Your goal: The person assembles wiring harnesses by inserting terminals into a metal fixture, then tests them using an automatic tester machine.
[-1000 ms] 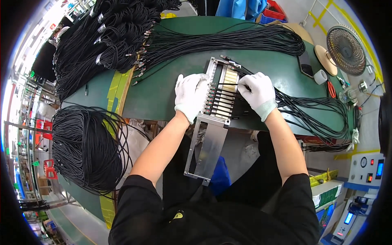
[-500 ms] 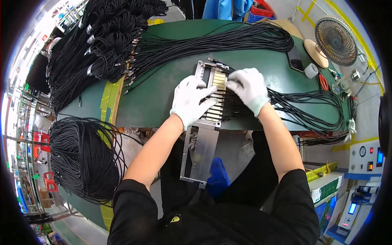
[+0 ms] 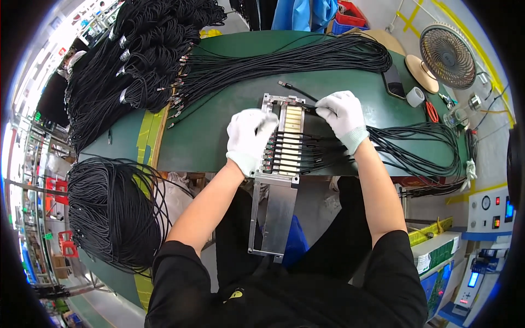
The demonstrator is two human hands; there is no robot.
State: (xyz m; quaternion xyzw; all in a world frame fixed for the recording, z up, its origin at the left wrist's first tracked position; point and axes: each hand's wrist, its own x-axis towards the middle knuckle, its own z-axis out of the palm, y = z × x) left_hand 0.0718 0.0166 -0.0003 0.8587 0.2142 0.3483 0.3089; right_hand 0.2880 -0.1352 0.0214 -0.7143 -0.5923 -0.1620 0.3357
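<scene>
Left hand (image 3: 249,134) drawn leftward, right hand (image 3: 343,116) pinching cable (image 3: 300,92), two gloves (image 3: 238,146), one fixture (image 3: 280,216)

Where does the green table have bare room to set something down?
Two patches of the green table: between the wooden strip and the left hand, and between the right hand and the phone. It is crowded right of the metal fixture, where black cables bunch.
</scene>
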